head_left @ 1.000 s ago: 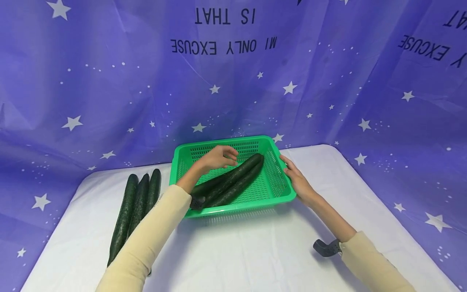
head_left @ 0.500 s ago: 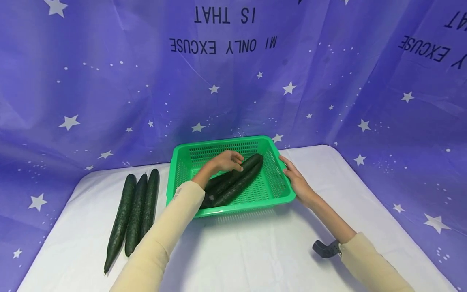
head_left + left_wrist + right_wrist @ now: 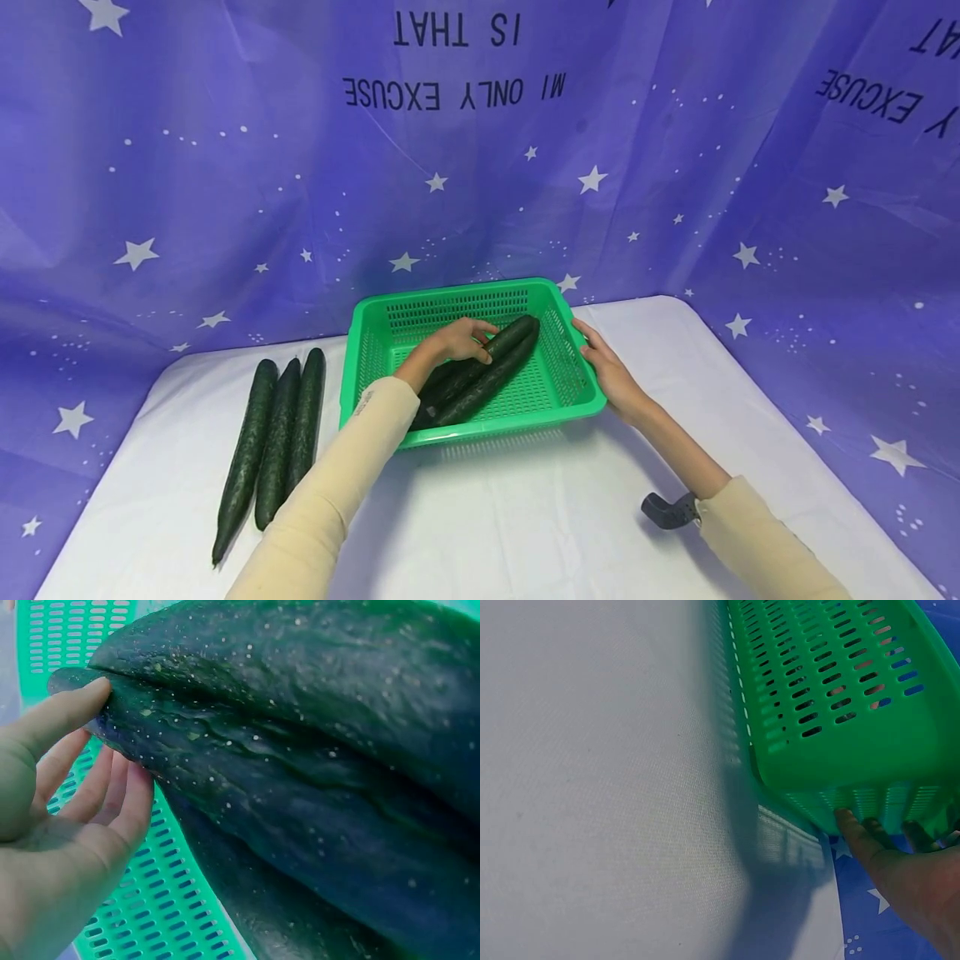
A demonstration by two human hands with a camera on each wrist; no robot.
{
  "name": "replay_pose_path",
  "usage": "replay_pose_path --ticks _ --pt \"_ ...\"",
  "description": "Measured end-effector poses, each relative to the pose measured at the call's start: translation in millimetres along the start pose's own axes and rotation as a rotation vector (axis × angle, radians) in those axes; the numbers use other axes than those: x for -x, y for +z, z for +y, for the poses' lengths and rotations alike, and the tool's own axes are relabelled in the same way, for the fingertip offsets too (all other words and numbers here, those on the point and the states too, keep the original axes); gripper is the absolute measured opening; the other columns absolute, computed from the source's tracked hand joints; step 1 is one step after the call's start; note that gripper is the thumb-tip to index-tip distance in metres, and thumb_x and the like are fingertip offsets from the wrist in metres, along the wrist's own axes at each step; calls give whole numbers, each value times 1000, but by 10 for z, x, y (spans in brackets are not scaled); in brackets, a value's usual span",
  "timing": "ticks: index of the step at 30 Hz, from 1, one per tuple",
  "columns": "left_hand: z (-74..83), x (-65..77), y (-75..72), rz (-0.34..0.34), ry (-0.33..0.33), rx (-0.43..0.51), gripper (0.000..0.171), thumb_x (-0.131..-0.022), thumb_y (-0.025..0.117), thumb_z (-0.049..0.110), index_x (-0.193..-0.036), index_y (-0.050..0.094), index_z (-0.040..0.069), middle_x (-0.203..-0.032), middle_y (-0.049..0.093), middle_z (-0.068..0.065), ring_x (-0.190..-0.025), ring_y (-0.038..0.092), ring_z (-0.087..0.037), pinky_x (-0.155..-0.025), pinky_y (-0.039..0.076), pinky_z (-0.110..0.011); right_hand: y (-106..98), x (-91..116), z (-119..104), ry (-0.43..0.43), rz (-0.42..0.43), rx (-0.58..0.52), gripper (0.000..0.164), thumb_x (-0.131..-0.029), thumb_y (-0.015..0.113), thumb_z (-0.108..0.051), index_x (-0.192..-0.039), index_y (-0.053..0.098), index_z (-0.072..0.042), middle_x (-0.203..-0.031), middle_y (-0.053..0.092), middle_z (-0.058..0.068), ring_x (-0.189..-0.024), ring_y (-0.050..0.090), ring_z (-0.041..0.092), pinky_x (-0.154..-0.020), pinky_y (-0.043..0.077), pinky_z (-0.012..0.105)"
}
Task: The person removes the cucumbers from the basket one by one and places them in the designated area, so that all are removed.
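Three dark green cucumbers lie slantwise in a green slotted plastic basket (image 3: pixel 517 423). My left hand (image 3: pixel 459 340) reaches in from the left and pinches the rear one, a cucumber (image 3: pixel 516 333), near its far end. In the left wrist view, the thumb of the left hand (image 3: pixel 67 802) lies on top of that cucumber (image 3: pixel 225 776) and the fingers curl along its underside. My right hand (image 3: pixel 617 379) grips the basket's right end by the rim. In the right wrist view, the right hand (image 3: pixel 907 877) has its fingers against the end wall.
Several things share the white-covered table (image 3: pixel 525 533). To the left of the basket, three more cucumbers (image 3: pixel 277 442) lie side by side. A purple star-printed cloth (image 3: pixel 480 217) stands right behind the basket. A dark grey curved piece (image 3: pixel 667 510) juts from the right wrist.
My left hand has moved right and down, from above the cucumbers to taking hold of the rear one. The right hand stays on the basket.
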State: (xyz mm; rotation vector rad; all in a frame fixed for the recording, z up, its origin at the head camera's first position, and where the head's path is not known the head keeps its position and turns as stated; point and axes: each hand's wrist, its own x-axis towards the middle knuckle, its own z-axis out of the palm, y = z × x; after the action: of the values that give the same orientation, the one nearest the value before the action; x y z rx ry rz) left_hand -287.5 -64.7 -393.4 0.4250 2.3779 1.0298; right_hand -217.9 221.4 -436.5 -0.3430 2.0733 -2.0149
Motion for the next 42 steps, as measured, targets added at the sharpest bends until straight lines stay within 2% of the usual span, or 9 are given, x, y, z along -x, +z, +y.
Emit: replay_pose_path --ticks 3,6,13,20,26,30,33,38,42 --pt "-14 -11 9 14 2 -42 62 -91 75 10 -148 50 14 -142 53 -14 -132 47 -32 -105 43 -49 -4 -1 6 1 -1 -6 53 -111 23 -21 -163 8 -19 -160 16 19 -125 40 39 -90 49 32" --pt "-24 -22 17 34 5 -59 59 -90 77 10 -144 54 9 -139 55 -13 -130 49 -31 -104 44 -47 -7 -6 13 4 4 -8 53 -111 23 -21 -163 9 -19 -160 17 18 -125 40 38 -90 49 31" --pt "-27 -8 9 69 40 13 50 -87 77 3 -134 61 0 -133 59 -14 -125 52 -30 -100 48 -42 9 -13 10 5 13 -3 54 -111 23 -19 -162 10 -19 -161 15 17 -130 36 39 -92 47 29" --pt "-1 64 -90 38 84 77 52 -89 74 3 -139 57 2 -136 57 -14 -129 49 -30 -101 47 -45 8 -9 -14 6 13 -3 54 -111 23 -20 -162 9 -19 -161 15 18 -130 37 39 -90 48 29" --pt "15 121 -161 -27 71 146 53 -92 72 7 -143 55 10 -142 53 -13 -131 49 -30 -97 49 -51 -2 -10 -4 8 15 9 54 -111 23 -19 -162 10 -19 -162 13 17 -132 35 40 -91 47 28" --pt "22 157 -204 -67 63 176 54 -92 73 8 -143 56 13 -143 53 -12 -128 53 -29 -95 51 -48 4 -21 5 6 11 12 53 -111 23 -19 -162 9 -19 -163 12 16 -135 32 39 -93 45 29" --pt "29 191 -254 -71 79 198 54 -92 73 7 -143 55 12 -143 53 -13 -127 54 -28 -93 53 -45 8 -19 4 1 7 9 54 -111 23 -19 -162 9 -18 -162 11 17 -134 33 40 -94 45 30" --pt "59 310 -367 -20 141 279 53 -92 73 5 -142 56 9 -142 54 -12 -125 55 -27 -90 54 -45 2 -5 1 5 16 12 53 -111 23 -19 -163 9 -19 -162 13 18 -131 36 40 -93 46 31" --pt "117 460 -471 62 212 330 53 -91 74 6 -142 57 8 -141 56 -11 -122 58 -26 -92 54 -44 -8 -1 2 1 9 21 53 -111 22 -19 -163 8 -19 -162 13 18 -133 35 42 -95 46 33"
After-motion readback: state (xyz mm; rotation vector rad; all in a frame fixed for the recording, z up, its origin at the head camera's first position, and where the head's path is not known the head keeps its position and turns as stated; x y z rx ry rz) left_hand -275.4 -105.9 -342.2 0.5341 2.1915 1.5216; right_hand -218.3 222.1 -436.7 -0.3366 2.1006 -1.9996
